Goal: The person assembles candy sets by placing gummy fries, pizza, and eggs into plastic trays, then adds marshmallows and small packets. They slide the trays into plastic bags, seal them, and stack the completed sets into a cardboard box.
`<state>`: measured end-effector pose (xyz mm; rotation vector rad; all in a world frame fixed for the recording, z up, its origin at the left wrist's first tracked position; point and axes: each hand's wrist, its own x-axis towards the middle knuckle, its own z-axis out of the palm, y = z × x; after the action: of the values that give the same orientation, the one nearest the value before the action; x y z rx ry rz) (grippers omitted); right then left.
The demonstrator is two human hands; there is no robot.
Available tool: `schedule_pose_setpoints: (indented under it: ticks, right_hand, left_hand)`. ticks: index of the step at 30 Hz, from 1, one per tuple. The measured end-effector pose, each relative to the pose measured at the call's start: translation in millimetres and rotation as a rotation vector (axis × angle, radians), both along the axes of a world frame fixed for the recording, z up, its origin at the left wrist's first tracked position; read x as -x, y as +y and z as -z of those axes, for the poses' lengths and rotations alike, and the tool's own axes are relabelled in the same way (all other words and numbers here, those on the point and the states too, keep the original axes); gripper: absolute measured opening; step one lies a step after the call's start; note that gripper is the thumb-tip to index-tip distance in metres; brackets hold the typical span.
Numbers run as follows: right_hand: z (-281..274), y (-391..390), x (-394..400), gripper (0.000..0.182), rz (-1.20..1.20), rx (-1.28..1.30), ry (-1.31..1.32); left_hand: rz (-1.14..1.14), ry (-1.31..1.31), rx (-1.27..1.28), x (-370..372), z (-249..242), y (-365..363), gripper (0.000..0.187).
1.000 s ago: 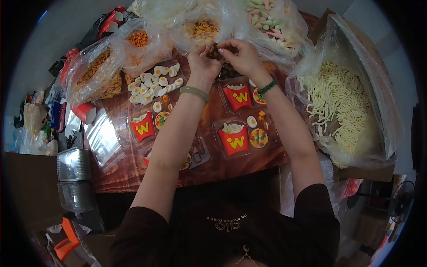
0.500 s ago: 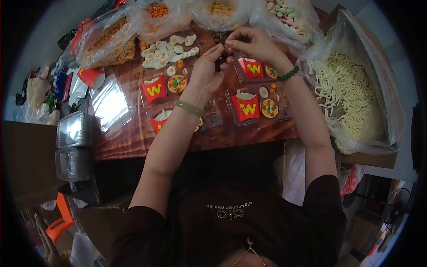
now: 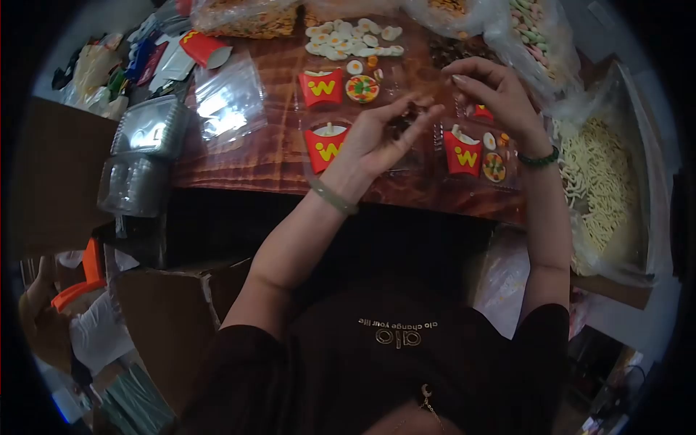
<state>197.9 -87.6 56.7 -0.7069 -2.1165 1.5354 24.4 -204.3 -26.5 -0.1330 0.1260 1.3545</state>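
Observation:
My left hand (image 3: pixel 373 138) is cupped over the table, thumb and fingers curled around small brown bits I cannot make out. To its right, my right hand (image 3: pixel 500 94) has thumb and forefinger close together beside a pile of small dark brown pieces (image 3: pixel 464 54); whatever it pinches is too small to tell. Around them lie clear plastic trays holding miniature red fries boxes (image 3: pixel 320 88) with a yellow mark, round pizza pieces (image 3: pixel 362 88) and fried-egg pieces (image 3: pixel 354 67). Another red fries box (image 3: pixel 462 154) sits below my right hand. My left hand partly covers one tray.
Loose egg pieces (image 3: pixel 348 42) are heaped at the back. A bag of cream noodle-like strands (image 3: pixel 602 181) fills a box at right. Clear plastic bags (image 3: pixel 228 94) and stacked clear containers (image 3: pixel 141 152) are at left. A bag of pastel pieces (image 3: pixel 533 36) stands back right.
My hands were close together over the brown pieces; now they are apart, the left lower and nearer me. The view has swung, so the table appears shifted up and right.

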Motion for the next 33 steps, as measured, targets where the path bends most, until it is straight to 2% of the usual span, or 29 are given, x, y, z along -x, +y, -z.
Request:
schedule_pose_setpoints:
  ticks: [1,4,6,7,9,11,12,14,15,17,18,20,21,23,24,26,27,29,33]
  right_hand:
    - [-1,-7,-4,0.016,0.031,-0.002,-0.018]
    - [-3,-26,-4,0.019,-0.069,0.044,-0.124]
    - [1,-35,2,0.021,-0.082,-0.006,-0.120]
    - [9,-37,6,0.020,-0.118,-0.090,-0.050]
    - [12,-43,12,0.019,-0.146,-0.175,0.014]
    - [1,-52,16,0.019,-0.204,-0.541,-0.195]
    - [-2,-57,19,0.019,-0.204,-0.541,-0.198]
    - [-4,-65,23,0.017,-0.190,-0.606,-0.333]
    - [-1,-63,24,0.017,-0.195,-0.605,-0.333]
    - [9,-55,23,0.016,-0.137,-0.126,-0.141]
    - [13,-51,23,0.016,-0.140,-0.119,-0.147]
    - [20,-42,22,0.015,-0.105,0.068,-0.264]
    - [26,-42,24,0.015,-0.102,0.078,-0.271]
    - [42,-44,32,0.019,-0.172,-0.036,-0.585]
    - [51,-44,34,0.019,-0.177,-0.031,-0.588]
    - [69,-47,36,0.023,-0.193,-0.314,-0.558]
    - [77,-49,35,0.023,-0.196,-0.309,-0.561]
    - [89,-51,32,0.023,-0.117,-0.552,-0.389]
    - [81,-59,23,0.020,-0.041,-0.411,-0.374]
  left_hand:
    - [0.031,-0.018,-0.002,2,-1,-7,0.023]
    - [-0.004,0.072,-0.043,2,-6,-23,0.024]
    - [-0.025,0.140,0.014,-2,-5,-31,0.027]
    - [-0.014,0.134,0.018,-5,-5,-34,0.027]
    - [-0.068,0.328,0.072,-11,-6,-37,0.030]
    - [-0.078,0.417,0.106,-17,-9,-40,0.031]
    - [-0.098,0.511,0.141,-19,-10,-41,0.032]
    - [-0.099,0.485,0.144,-18,-6,-45,0.032]
    - [-0.100,0.461,0.147,-16,-4,-47,0.032]
    - [-0.079,0.426,0.165,-10,-4,-59,0.032]
    - [-0.053,0.390,0.179,-7,-3,-67,0.032]
    - [-0.024,0.348,0.235,1,4,-91,0.032]
    - [0.008,0.309,0.286,3,9,-100,0.032]
    - [-0.004,0.281,0.310,4,17,-104,0.032]
    - [-0.018,0.256,0.329,4,20,-107,0.032]
    - [-0.029,0.250,0.323,3,23,-107,0.033]
    - [-0.037,0.248,0.311,3,24,-106,0.034]
    - [-0.051,0.255,0.315,3,26,-104,0.033]
    - [-0.078,0.275,0.331,3,24,-103,0.032]
